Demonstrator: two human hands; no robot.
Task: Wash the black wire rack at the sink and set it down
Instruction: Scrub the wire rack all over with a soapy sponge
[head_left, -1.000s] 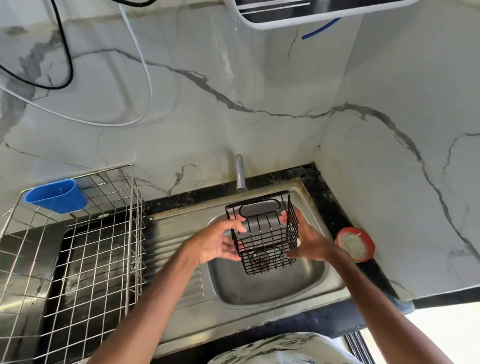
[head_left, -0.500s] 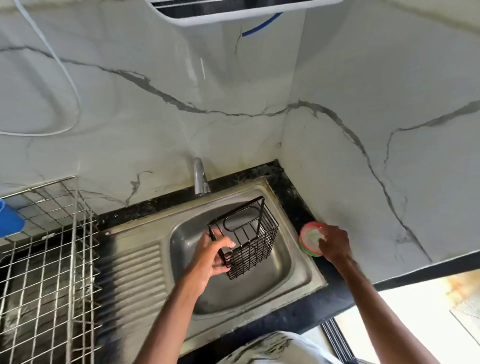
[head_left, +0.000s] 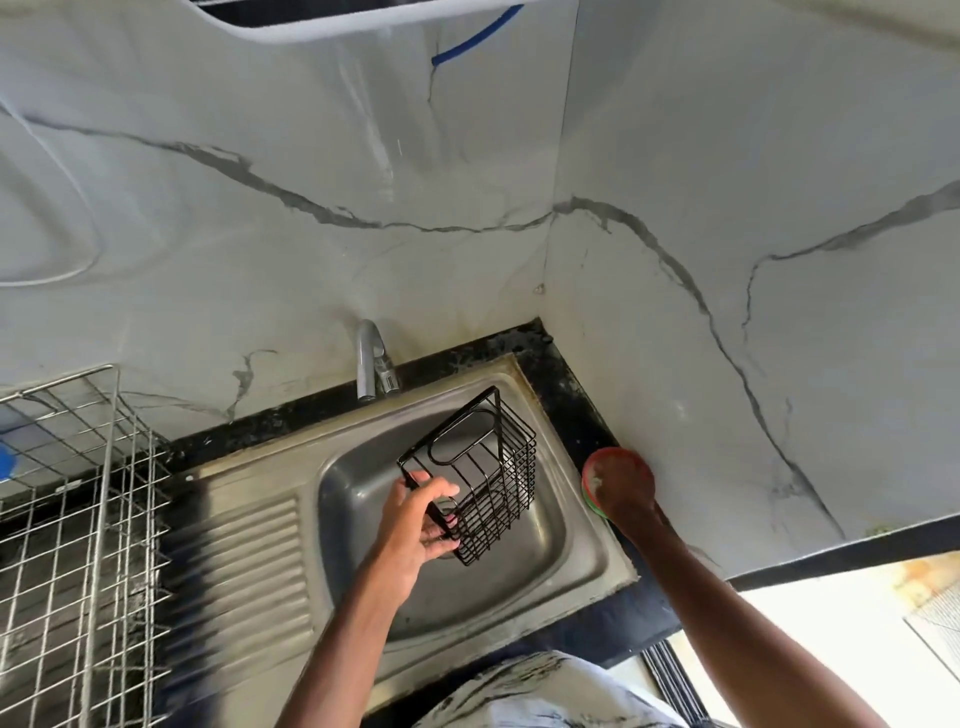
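Head view: your left hand (head_left: 415, 525) has its fingers curled round one edge of the black wire rack (head_left: 478, 478), holding it tilted above the sink (head_left: 587, 551). Right of the sink, your right hand (head_left: 626, 493) covers the red dish (head_left: 592, 470); I can't tell whether it's gripping anything. With a single-edge grip, a soapy rack could twist loose and drop.

Black speckled surface (head_left: 563, 395) runs along the wall and turns at the corner. Sunk into it is a steel sink (head_left: 244, 561), with the ribbed drainboard on the left and the bowl on the right. A short chrome tap (head_left: 366, 364) stands at the sink's back edge. Far left, a big steel wire dish rack (head_left: 96, 519) sits on the surface. Just right of the sink sits a round red-rimmed dish (head_left: 602, 460).
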